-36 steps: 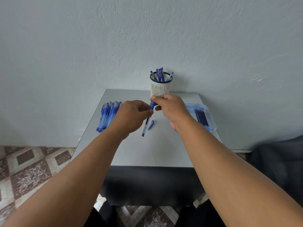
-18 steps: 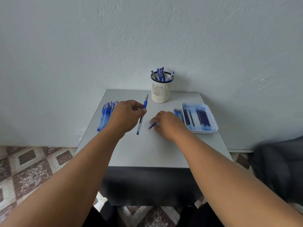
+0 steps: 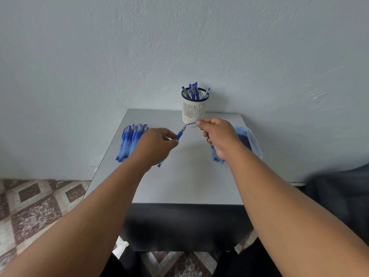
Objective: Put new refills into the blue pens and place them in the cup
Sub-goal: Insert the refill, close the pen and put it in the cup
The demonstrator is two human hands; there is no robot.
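Grey table (image 3: 179, 186) against pale wall (image 3: 179, 47), tiled floor (image 3: 36, 202)

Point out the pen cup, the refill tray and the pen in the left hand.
pen cup (image 3: 194, 112): head view, on its slotted wall.
refill tray (image 3: 256, 143): head view, right rim.
pen (image 3: 179, 135): head view, blue grip.

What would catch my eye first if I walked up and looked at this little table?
Two bare hands meet over the middle of the grey table: the left hand grips a blue pen, and the right hand pinches its cap just off the tip. Behind them a white mesh cup by the wall bristles with blue pens. A row of pens lies at the left, and a tray of refills at the right.
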